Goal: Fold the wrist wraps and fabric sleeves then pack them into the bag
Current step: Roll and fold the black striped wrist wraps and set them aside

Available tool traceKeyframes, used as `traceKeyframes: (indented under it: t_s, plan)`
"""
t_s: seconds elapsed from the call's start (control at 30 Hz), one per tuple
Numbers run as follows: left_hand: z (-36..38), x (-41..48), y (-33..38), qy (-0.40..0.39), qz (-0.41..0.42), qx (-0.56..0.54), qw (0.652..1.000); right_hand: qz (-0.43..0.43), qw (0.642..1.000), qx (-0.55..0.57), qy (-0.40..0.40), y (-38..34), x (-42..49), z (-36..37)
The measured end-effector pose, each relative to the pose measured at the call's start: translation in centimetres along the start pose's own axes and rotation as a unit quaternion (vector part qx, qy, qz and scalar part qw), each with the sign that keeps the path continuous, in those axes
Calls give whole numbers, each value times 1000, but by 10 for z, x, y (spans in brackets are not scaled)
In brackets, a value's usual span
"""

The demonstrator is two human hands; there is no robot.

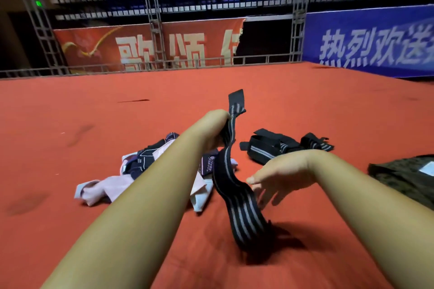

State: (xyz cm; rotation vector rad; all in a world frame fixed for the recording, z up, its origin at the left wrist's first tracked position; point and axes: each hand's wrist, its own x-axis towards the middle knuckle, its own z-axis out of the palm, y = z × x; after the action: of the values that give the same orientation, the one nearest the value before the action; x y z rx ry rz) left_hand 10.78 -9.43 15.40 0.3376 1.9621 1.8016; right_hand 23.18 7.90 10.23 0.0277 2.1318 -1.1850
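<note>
**Head view.** We see the left hand (216, 130) gripping a black, grey-striped wrist wrap (234, 192) near its upper end. The strap hangs in a curve, and its lower end meets the red carpet (94, 112). Just right of the wrist wrap, the right hand (279, 176) is spread with straight fingers; we cannot tell whether it touches the strap. Left of the wrist wrap lies a heap of pink and navy fabric sleeves (110, 185). To its right and slightly beyond, further striped wraps (270, 148) lie bundled. Far to its right sits a dark bag (404, 178). Well beyond it stand a red banner (145, 47), a blue banner (371, 42) and a metal truss (153, 7).
</note>
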Motion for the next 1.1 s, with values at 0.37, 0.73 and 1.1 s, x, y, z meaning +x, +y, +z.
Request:
traceKeyframes:
  t_s: [0.37,0.73,1.1]
  plan:
    - [18,-102,21,-121,43,-38,991,-197,945,143,220,-50,-35,74]
    - [4,-118,14,43,65,12,997,-239,785,342,458,-80,-36,92]
    - [-7,-132,10,37,196,-18,980,-243,770,253,533,-96,-57,107]
